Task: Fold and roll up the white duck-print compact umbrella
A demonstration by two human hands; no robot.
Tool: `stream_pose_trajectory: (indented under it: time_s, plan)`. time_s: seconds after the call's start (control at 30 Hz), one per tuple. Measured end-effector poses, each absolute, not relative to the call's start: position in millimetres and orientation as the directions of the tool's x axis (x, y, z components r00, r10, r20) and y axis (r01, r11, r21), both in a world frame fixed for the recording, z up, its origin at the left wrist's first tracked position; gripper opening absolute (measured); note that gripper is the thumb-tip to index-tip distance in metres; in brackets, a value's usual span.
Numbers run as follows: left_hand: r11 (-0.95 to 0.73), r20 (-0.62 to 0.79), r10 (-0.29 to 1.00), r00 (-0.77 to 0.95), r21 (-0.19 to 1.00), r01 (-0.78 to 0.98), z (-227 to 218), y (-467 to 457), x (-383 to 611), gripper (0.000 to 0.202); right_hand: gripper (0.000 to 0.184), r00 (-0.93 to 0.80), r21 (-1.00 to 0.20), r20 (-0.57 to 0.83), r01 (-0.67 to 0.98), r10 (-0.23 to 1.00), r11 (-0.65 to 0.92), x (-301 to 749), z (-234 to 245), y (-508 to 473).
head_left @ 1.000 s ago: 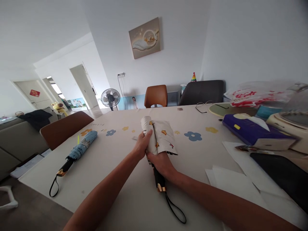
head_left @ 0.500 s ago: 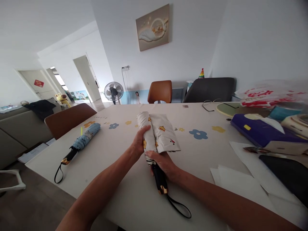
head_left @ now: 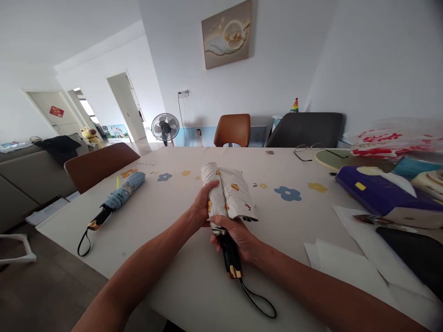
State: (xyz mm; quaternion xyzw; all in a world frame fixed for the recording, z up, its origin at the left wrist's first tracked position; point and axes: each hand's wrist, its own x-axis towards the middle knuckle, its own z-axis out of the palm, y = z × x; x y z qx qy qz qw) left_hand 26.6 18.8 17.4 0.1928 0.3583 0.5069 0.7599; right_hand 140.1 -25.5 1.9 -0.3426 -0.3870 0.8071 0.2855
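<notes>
A folded white umbrella (head_left: 232, 191) with small yellow and red prints lies on the table (head_left: 180, 258) in front of me. My left hand (head_left: 201, 205) is wrapped round its rolled canopy from the left side. My right hand (head_left: 238, 237) grips the lower end where the canopy meets the black handle (head_left: 230, 262), which ends in a gold cap and a black wrist loop (head_left: 259, 302). One flap of canopy fabric hangs loose to the right of the roll.
A folded blue umbrella (head_left: 116, 200) lies at the table's left edge by a brown chair (head_left: 98, 163). A purple tissue box (head_left: 379, 196), white papers (head_left: 346, 267), glasses (head_left: 306, 150) and bags crowd the right side. Another brown chair (head_left: 232, 130) and a dark chair (head_left: 306, 129) stand at the far side.
My left hand has slid down from the canopy's top to its middle, closing round the roll. The view has shifted slightly; both hands stay on the white umbrella.
</notes>
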Motion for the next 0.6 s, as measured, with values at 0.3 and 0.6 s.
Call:
stream_pose_trajectory:
  time_s: [0.3, 0.6]
  plan:
    - [0.394, -0.292, 0.919, 0.264, 0.666, -0.634, 3.9, 29.6, 21.8, 0.045, 0.022, -0.527, -0.793, -0.393, -0.221, 0.754, -0.568, 137.2, -0.5, -24.5]
    - [0.433, -0.304, 0.899, 0.315, 0.72, -0.542, 0.1, 37.6, 23.5, 0.056, 0.019, -0.465, -0.775, -0.418, -0.266, 0.78, -0.574, 138.2, 1.1, -22.4]
